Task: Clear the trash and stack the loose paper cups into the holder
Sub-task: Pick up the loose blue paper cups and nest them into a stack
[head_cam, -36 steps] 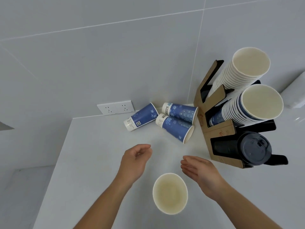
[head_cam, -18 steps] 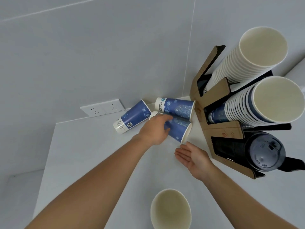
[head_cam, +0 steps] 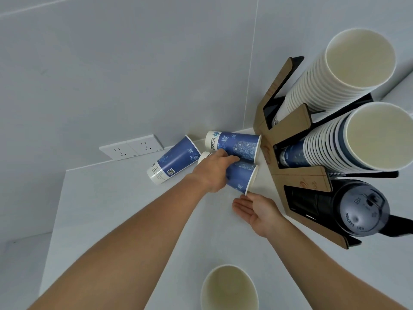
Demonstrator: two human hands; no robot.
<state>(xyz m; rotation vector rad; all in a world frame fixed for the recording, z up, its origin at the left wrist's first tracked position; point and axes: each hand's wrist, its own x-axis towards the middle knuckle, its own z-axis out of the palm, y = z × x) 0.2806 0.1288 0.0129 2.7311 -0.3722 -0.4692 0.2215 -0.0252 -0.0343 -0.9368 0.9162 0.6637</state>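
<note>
Three blue cups lie on their sides at the back of the tabletop (head_cam: 116, 220), near the wall corner. The left hand (head_cam: 212, 171) is curled over the near cup (head_cam: 241, 177), fingers wrapped across its side; whether it has any weight yet I cannot tell. That cup's long axis runs left to right, base under the hand, open mouth towards the holder (head_cam: 297, 175). The far cup (head_cam: 234, 144) lies just behind it, roughly parallel and touching or nearly so, mouth also to the right. The third cup (head_cam: 174, 159) lies further left, angled, base towards the front.

The right hand (head_cam: 257, 209) is empty, palm up and spread flat, just below the near cup's rim, between it and the holder's foot. It is the hand nearer the holder; the left is nearer the cups.

A plain white cup (head_cam: 230, 289) stands upright at the front edge, well apart from the rest.

My guess is the gripped cup must be swung upright, mouth up, before it can nest in the blue stack (head_cam: 330, 151), which leans out of the holder.
</note>
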